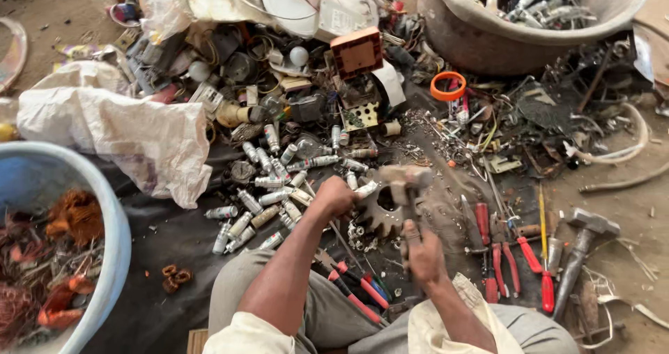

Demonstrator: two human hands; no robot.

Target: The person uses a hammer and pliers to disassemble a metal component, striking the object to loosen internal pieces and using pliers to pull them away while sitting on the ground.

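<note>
- Metal scrap covered most of the ground in the head view, and the person sat in the middle of it with both forearms stretched forward over a dark sheet [167, 235].
- The right hand [423, 255] was clenched around the handle of a hammer [405, 181]; the hammer head was blurred and stood above a toothed metal gear [380, 218].
- The left hand [336, 195] was closed on a small silver cylinder [366, 189], holding it just beside the gear, under the hammer head.
- Many similar small cylinders [268, 181] lay scattered to the left of the left hand, some touching each other.
- Red-handled pliers [503, 260] and a red-handled screwdriver [482, 221] lay to the right of the right hand, and a second hammer [582, 246] lay further right on the bare ground.
- More red-handled tools [355, 288] lay between the two forearms, partly hidden by the left arm.
- A white woven sack [118, 127] lay at the left, and below it a blue tub [115, 246] held copper wire [73, 214].
- At the top right stood a large grey basin [488, 37] with mixed metal parts, and near it an orange ring [447, 86].
- A brown square box [357, 51] and a white round lid [317, 5] rested on the pile behind the work place.
</note>
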